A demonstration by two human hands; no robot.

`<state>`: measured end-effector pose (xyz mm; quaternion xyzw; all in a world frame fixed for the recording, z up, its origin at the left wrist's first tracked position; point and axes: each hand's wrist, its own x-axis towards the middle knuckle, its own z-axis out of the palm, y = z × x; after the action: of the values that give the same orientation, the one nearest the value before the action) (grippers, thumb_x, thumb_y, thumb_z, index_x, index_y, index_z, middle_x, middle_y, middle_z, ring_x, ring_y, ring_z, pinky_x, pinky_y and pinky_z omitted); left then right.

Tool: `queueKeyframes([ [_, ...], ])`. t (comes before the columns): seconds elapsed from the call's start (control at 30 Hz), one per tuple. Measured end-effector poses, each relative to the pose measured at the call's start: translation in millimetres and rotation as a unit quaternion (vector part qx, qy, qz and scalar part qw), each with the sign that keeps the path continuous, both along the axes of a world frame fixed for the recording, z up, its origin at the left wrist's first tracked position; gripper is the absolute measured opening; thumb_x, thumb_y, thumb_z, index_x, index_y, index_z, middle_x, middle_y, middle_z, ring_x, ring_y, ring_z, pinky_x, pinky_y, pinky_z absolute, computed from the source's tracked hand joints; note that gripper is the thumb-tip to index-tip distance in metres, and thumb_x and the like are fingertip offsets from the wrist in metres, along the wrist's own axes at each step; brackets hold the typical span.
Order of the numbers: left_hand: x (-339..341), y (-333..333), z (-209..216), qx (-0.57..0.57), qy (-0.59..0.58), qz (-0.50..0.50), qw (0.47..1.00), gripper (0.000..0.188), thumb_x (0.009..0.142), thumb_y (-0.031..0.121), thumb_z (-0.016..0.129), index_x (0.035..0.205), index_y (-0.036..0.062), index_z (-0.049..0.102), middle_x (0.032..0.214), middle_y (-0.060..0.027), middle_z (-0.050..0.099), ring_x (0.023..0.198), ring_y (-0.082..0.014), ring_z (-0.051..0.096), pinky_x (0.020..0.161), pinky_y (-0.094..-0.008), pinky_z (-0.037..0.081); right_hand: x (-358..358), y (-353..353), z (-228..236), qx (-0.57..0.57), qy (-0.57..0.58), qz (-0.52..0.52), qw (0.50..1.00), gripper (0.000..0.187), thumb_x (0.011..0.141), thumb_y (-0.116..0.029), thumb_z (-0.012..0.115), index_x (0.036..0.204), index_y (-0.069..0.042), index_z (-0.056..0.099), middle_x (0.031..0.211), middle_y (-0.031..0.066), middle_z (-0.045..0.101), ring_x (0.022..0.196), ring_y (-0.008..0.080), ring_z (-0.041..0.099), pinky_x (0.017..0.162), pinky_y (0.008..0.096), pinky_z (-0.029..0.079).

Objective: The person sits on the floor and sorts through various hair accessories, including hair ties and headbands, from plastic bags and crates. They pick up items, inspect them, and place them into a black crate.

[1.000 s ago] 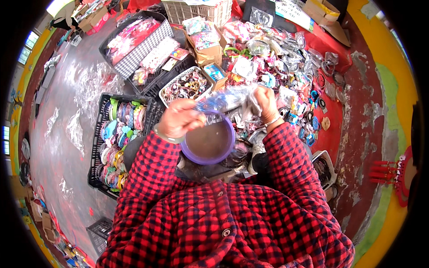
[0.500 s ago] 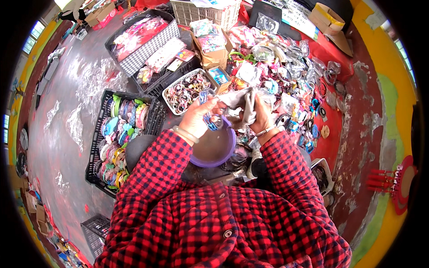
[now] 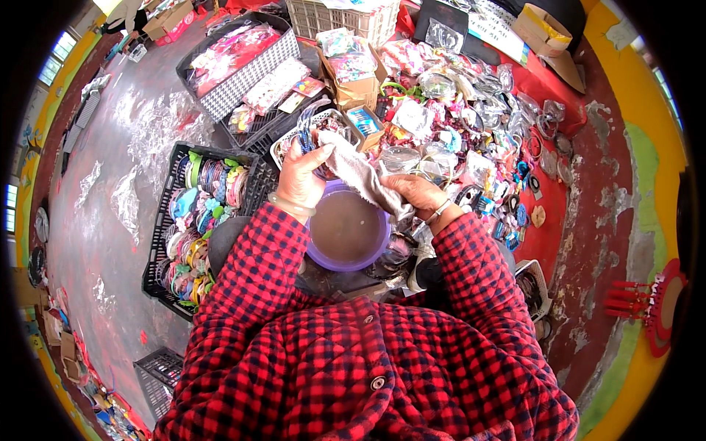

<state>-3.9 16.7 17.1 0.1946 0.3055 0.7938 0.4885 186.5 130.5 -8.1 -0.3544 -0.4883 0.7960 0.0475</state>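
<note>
A greyish-white cloth (image 3: pixel 358 175) stretches between my two hands above a purple basin of murky water (image 3: pixel 386 237). My left hand (image 3: pixel 300 178) is closed, thumb up, around a blue braided band (image 3: pixel 305 132) that looks like a headband; the cloth's far end lies against it. Fingers wrapped round the cloth's lower end, my right hand (image 3: pixel 416 194) holds it over the basin's right rim. Part of the band is hidden behind my left hand and the cloth.
Left of the basin stands a black crate (image 3: pixel 153 253) of colourful headbands. A white basket (image 3: pixel 279 156) of hair ties sits behind my left hand. Packaged hair accessories (image 3: pixel 456 140) lie heaped on red cloth (image 3: pixel 551 213) at right. Cardboard boxes (image 3: pixel 358 94) stand farther back.
My left hand has moved left with the blue band, and my right hand slightly down and left. The cloth, bunched up before, is now drawn out between them.
</note>
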Motion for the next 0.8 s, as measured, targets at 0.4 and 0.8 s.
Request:
queueKeyframes([
  [0.4,-19.5,-11.1,11.5,0.005,-0.044,0.021,0.999,0.031,0.074,-0.006,0.059,0.100,0.0079,0.050,0.091,-0.0069,0.058,0.088,-0.0207,0.059,0.081,-0.0376,0.049,17.1,35.9,7.0,0.002,0.218,-0.240,0.946,0.036,0.076,0.005,0.042,0.108,-0.005,0.053,0.102,0.0082,0.057,0.091,0.0193,0.057,0.083,0.0332,0.047],
  [0.8,0.7,3.6,17.1,-0.101,0.129,-0.025,0.986,0.017,0.077,0.000,0.061,0.091,0.0036,0.053,0.080,-0.0034,0.057,0.069,-0.0114,0.055,0.062,-0.0238,0.046,-13.9,11.5,105.1,0.448,0.016,0.350,0.823,0.057,0.075,-0.017,0.060,0.128,-0.006,0.040,0.124,0.0136,0.049,0.113,0.0236,0.048,0.095,0.0344,0.040],
])
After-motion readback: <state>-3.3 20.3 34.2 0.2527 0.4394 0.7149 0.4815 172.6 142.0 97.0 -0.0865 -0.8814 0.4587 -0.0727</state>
